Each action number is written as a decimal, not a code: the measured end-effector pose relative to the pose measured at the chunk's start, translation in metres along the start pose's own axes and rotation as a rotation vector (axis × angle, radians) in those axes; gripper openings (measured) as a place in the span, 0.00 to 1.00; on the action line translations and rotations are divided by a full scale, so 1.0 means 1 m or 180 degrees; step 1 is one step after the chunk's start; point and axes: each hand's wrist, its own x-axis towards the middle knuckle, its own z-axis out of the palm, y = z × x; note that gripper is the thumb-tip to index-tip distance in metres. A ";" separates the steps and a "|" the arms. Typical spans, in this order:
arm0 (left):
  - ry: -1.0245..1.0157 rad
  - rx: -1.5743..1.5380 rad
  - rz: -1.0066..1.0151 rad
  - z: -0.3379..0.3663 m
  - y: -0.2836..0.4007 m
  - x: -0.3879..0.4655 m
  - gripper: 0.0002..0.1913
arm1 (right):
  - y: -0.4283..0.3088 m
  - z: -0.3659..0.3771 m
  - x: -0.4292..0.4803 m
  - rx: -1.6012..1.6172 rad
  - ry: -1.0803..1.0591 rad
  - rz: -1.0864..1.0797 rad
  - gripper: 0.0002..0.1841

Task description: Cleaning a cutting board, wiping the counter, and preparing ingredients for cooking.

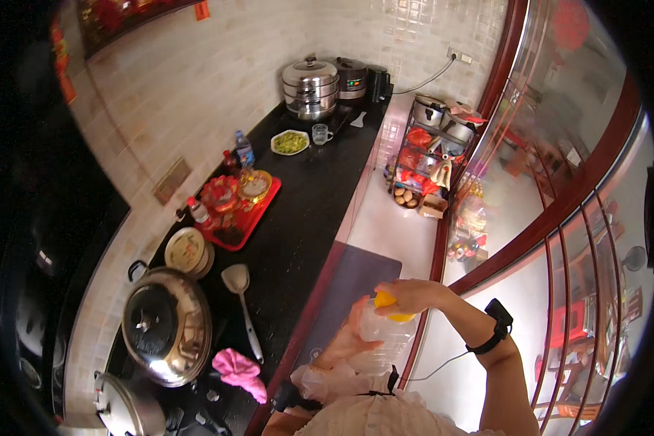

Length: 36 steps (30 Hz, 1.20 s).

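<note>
Close to my body, a clear plastic jar [384, 340] with a yellow lid [391, 308] is held between both hands. My left hand [354, 329] wraps around the jar's side, just below its top. From above, my right hand [411, 297] grips the yellow lid, fingers curled over its rim. Whether the lid is loose or tight I cannot tell. What the jar contains is hard to make out. To the left, on the black countertop [300, 218], lie a spatula [241, 283] and a pink cloth [238, 373].
A lidded wok [166, 327] and a pot [128, 406] stand on the stove at left. Farther back are stacked bowls [185, 250], a red tray [242, 231] of jars, a plate of chopped greens [290, 143], a glass mug [321, 134] and a steamer [310, 90]. A shelf rack [430, 147] stands by the glass door.
</note>
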 end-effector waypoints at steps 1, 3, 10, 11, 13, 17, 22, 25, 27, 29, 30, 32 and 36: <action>0.0054 0.0493 0.0108 -0.001 -0.013 0.019 0.59 | 0.011 -0.012 0.006 0.0044 -0.0034 0.0053 0.43; 0.0099 0.0575 0.0142 -0.001 -0.024 0.056 0.59 | 0.031 -0.031 0.013 0.0187 0.0029 0.0167 0.44; 0.0290 0.1625 0.0418 -0.002 -0.067 0.187 0.52 | 0.151 -0.080 0.065 0.0666 0.0409 0.0568 0.49; 0.0296 0.1630 0.0419 -0.007 -0.088 0.206 0.52 | 0.169 -0.089 0.076 0.0584 0.0566 0.0727 0.52; 0.1237 -0.0642 -0.0754 -0.026 -0.131 0.238 0.41 | 0.207 -0.100 0.103 0.0284 0.0945 0.0867 0.55; 0.1902 -0.2728 -0.1223 -0.055 -0.177 0.306 0.30 | 0.290 -0.131 0.161 -0.0032 0.1624 0.1253 0.62; 0.3290 -0.4316 -0.0490 -0.070 -0.252 0.397 0.20 | 0.377 -0.168 0.241 0.0060 0.2052 0.1240 0.58; 0.3757 -0.4474 -0.0413 -0.079 -0.281 0.453 0.20 | 0.435 -0.183 0.277 0.0124 0.2261 0.1081 0.55; 0.3856 -0.4517 -0.0333 -0.094 -0.305 0.466 0.20 | 0.459 -0.192 0.299 0.0248 0.2293 0.0887 0.55; 0.3879 -0.4559 -0.0303 -0.101 -0.319 0.478 0.21 | 0.486 -0.206 0.319 0.0269 0.2206 0.0813 0.55; 0.3963 -0.4568 -0.0367 -0.102 -0.323 0.485 0.21 | 0.498 -0.211 0.329 0.0320 0.2166 0.0818 0.55; 0.4081 -0.4532 -0.0485 -0.104 -0.325 0.497 0.20 | 0.519 -0.220 0.346 0.0278 0.2060 0.0708 0.55; 0.4054 -0.4290 -0.0488 -0.105 -0.314 0.522 0.21 | 0.549 -0.224 0.378 0.0351 0.2216 0.0610 0.56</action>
